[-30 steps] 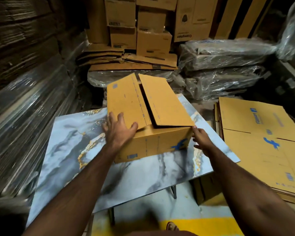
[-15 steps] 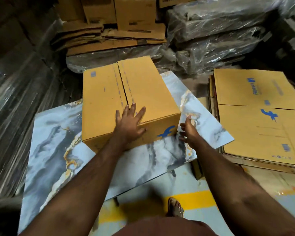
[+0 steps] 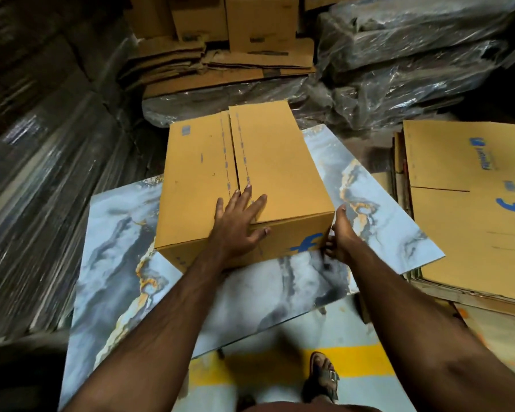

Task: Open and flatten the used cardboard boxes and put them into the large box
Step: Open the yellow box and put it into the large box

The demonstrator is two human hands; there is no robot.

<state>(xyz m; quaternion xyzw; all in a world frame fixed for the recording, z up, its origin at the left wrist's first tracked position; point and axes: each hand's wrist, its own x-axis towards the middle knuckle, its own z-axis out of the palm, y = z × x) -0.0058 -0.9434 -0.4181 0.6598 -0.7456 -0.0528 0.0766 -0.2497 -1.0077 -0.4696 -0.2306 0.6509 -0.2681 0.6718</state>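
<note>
A brown cardboard box with a blue logo on its near side stands on a marble-patterned table. Its two top flaps lie closed, meeting along a centre seam. My left hand presses flat on the near end of the top, fingers spread, thumb over the front edge. My right hand holds the box's near right corner, fingers curled against the front face near the logo. A stack of flattened cardboard with blue print lies to the right of the table.
Plastic-wrapped bundles and flattened cartons are piled behind the table, with upright boxes above. Wrapped stacks line the left side. A sandalled foot stands on a yellow floor stripe below the table edge.
The raised right flap has come down and both flaps now lie shut. My left hand moved from the left flap to the centre seam. My right hand stayed at the near right corner.
</note>
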